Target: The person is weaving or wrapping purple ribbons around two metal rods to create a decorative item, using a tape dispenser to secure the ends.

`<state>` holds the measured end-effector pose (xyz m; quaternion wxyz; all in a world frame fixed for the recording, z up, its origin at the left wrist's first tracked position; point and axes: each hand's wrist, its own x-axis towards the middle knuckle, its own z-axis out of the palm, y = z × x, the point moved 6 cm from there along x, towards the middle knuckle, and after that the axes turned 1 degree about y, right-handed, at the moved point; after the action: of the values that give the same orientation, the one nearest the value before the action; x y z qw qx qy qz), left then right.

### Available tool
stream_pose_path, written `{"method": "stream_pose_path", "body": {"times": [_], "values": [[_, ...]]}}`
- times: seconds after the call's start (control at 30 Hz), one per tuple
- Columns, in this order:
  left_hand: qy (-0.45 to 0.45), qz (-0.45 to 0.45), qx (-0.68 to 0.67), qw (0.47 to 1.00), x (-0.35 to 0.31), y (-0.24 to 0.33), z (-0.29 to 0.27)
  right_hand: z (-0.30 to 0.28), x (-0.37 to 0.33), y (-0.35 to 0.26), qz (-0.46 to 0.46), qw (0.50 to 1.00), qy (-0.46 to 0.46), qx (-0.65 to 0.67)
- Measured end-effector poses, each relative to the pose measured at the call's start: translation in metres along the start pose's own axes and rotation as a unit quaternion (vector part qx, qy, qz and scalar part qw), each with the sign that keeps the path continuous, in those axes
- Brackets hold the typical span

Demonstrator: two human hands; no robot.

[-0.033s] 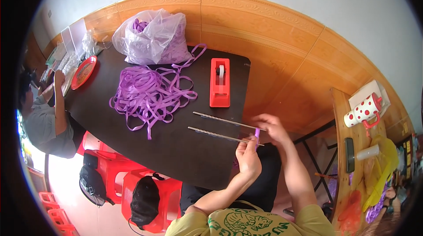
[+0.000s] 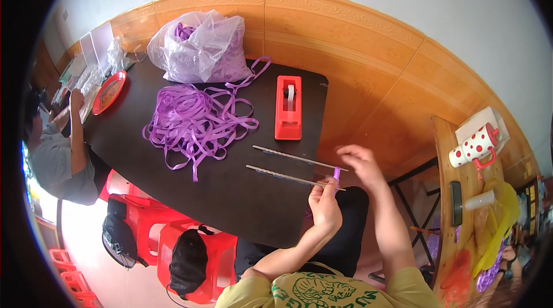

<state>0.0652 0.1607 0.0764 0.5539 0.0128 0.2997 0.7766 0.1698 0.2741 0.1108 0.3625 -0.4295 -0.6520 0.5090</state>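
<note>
Two thin metal rods, the far rod [image 2: 288, 155] and the near rod [image 2: 282, 175], reach out side by side past the right edge of the black table. A short band of purple ribbon [image 2: 337, 174] spans their right ends. My left hand [image 2: 325, 204] pinches the ribbon against the near rod's end, thumb and finger closed. Just beyond the far rod's tip, my right hand [image 2: 362, 164] hovers with fingers stretched out, apart from the ribbon; nothing shows in it. A loose heap of purple ribbon [image 2: 193, 118] lies on the table.
Behind the heap stands a clear plastic bag [image 2: 199, 49] of ribbon; a red tape dispenser [image 2: 288, 126] is to its right. A co-worker [image 2: 57, 158] sits at the left by a red tray [image 2: 109, 92]. Red stools [image 2: 219, 256] stand near; a wooden table [image 2: 446, 158] holds a dotted cup [image 2: 473, 145].
My right hand has moved slightly right, off the far rod's end, and its fingers have spread from the ribbon. My left hand keeps its place.
</note>
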Motion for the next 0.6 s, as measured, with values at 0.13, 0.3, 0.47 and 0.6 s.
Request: {"method": "stream_pose_path", "body": {"times": [0.13,0.3,0.47,0.6], "values": [[-0.006,0.001,-0.001,1.000,-0.002,0.002,0.001,0.010,-0.003,-0.092,-0.161,0.946,-0.143,-0.243],[-0.013,-0.003,-0.006,1.000,0.001,-0.002,-0.001,0.059,0.004,-0.113,-0.118,0.816,-0.314,-0.471],[-0.017,-0.027,-0.024,0.999,0.001,-0.007,-0.001,0.087,0.010,-0.116,-0.115,0.672,-0.397,-0.615],[-0.025,-0.030,-0.016,0.999,-0.002,-0.003,0.002,0.092,0.013,-0.117,-0.100,0.646,-0.408,-0.637]]}}
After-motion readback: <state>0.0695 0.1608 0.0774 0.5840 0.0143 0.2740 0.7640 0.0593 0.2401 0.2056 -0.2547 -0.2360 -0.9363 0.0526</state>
